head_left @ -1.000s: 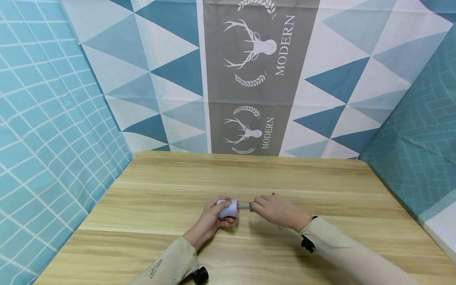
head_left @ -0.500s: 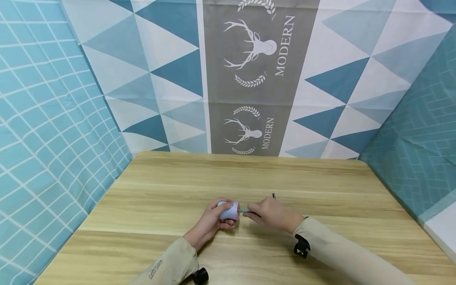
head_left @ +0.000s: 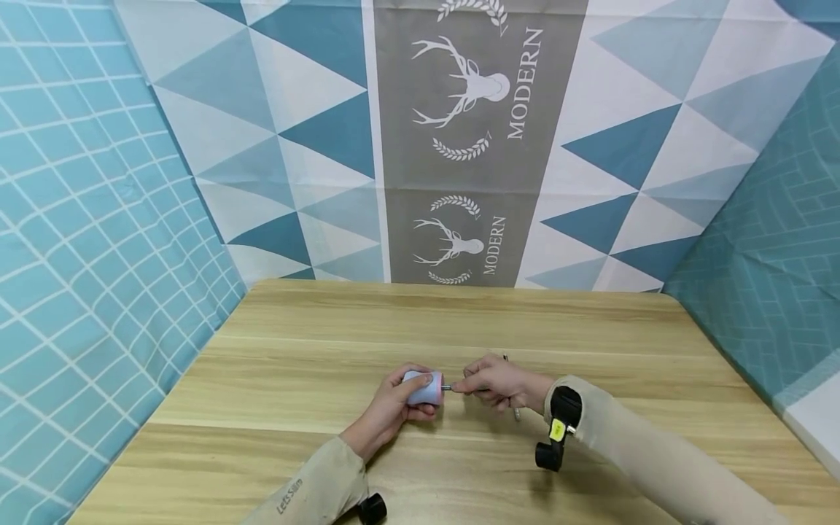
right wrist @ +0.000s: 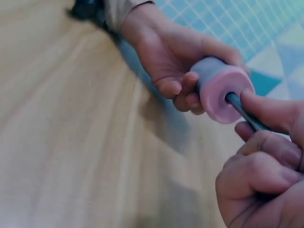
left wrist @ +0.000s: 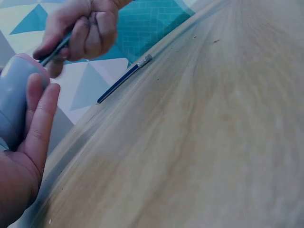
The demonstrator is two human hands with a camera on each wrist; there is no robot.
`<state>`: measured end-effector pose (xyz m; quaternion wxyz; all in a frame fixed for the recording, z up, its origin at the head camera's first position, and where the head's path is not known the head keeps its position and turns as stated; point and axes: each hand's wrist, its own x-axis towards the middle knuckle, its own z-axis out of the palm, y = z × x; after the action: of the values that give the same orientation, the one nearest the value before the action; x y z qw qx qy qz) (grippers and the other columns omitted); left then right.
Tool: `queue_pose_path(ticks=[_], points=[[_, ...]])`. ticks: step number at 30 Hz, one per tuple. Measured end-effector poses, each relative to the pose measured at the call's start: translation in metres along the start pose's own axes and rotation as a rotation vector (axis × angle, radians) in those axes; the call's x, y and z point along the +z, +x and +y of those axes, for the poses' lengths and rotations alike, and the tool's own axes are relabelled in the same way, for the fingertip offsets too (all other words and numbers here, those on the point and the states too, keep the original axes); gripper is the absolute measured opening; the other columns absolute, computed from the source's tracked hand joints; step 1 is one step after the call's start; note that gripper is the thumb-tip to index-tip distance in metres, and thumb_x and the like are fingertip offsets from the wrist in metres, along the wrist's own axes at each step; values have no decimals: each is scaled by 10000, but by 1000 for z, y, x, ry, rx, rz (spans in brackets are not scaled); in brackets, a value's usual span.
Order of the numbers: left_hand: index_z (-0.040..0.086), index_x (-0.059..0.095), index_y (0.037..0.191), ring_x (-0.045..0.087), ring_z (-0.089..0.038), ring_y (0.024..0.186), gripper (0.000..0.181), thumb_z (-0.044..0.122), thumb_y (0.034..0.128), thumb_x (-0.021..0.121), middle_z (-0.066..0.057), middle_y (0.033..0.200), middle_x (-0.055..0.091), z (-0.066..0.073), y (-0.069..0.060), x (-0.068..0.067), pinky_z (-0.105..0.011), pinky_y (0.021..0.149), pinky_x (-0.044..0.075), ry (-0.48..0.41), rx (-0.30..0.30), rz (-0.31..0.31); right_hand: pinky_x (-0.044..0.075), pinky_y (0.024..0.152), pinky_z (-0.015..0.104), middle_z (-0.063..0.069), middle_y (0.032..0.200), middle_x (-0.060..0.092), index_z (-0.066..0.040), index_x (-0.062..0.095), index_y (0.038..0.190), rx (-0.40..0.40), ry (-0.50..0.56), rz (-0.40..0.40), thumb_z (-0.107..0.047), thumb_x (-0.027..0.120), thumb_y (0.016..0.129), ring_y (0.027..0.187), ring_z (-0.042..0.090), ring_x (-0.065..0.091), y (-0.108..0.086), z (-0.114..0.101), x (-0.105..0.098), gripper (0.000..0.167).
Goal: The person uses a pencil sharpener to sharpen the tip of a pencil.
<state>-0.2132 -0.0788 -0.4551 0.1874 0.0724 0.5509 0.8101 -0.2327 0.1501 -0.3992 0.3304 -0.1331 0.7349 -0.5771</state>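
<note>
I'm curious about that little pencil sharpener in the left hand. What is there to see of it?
The pencil sharpener is a small, rounded, pale blue barrel with a pink end, smooth and plastic-looking. A round hole sits in the pink face, and a pencil enters it. It is held roughly on its side, pink end toward the right hand. The left hand grips its blue body. Whether the right thumb touches the rim is unclear; its inside is hidden.

The left sleeve (head_left: 321,477) is beige with dark lettering (head_left: 289,496), beside a black cylinder (head_left: 372,508). The beige right sleeve (head_left: 656,445) adjoins a black wrist mount (head_left: 549,455) with a yellow label (head_left: 558,429).
</note>
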Motion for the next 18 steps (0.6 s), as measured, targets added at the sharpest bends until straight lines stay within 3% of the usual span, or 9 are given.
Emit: queue_pose_path(ticks=[2,4,7,9,13,16,18], points=[[96,645,1072,672,-141,590,123,135,957,628,-166,913,605,0,0,0,-331,620,626,11,-1,-13,143,380,211,-71,482,220,-135,428,667,64,38,-17,-160,645,959,401,69,154,0,2,-3,365],[90,645,1091,677,-145,594,144,141,957,630,-156,900,616,0,1,0,-332,618,626,17,0,-20,148,384,210,-71,484,219,-128,448,685,76,29,-13,-179,648,961,405,71,158,0,3,-4,345],[71,635,1113,675,-140,594,168,143,961,623,-148,888,620,-1,1,-1,-324,612,625,11,9,-22,178,389,207,-75,495,250,-116,447,690,-50,-109,43,-225,689,942,418,68,187,-2,6,-2,366],[66,630,1119,673,-137,592,174,145,965,617,-146,882,619,-1,2,-1,-322,614,625,5,13,-22,222,400,195,-91,514,329,-120,498,714,-222,-303,99,-245,710,934,443,46,245,-4,8,0,330],[60,623,1119,668,-128,585,172,146,971,603,-146,865,618,-1,3,0,-322,620,626,-5,7,-21,363,439,137,-113,637,518,-130,591,847,-688,-889,224,-219,688,957,514,-16,404,-9,16,1,171],[60,612,1117,665,-120,584,172,151,974,588,-150,870,609,-1,3,-1,-314,619,624,-17,1,-17,463,487,126,-71,754,608,-99,623,955,-1021,-1314,351,-201,551,1039,581,4,531,-11,21,-1,150],[69,609,1110,662,-118,584,164,157,973,584,-154,890,599,-1,3,-2,-308,618,623,-27,-4,-11,481,503,139,-34,798,615,-77,635,1011,-1178,-1533,444,-180,417,1086,612,47,566,-11,22,-2,252]])
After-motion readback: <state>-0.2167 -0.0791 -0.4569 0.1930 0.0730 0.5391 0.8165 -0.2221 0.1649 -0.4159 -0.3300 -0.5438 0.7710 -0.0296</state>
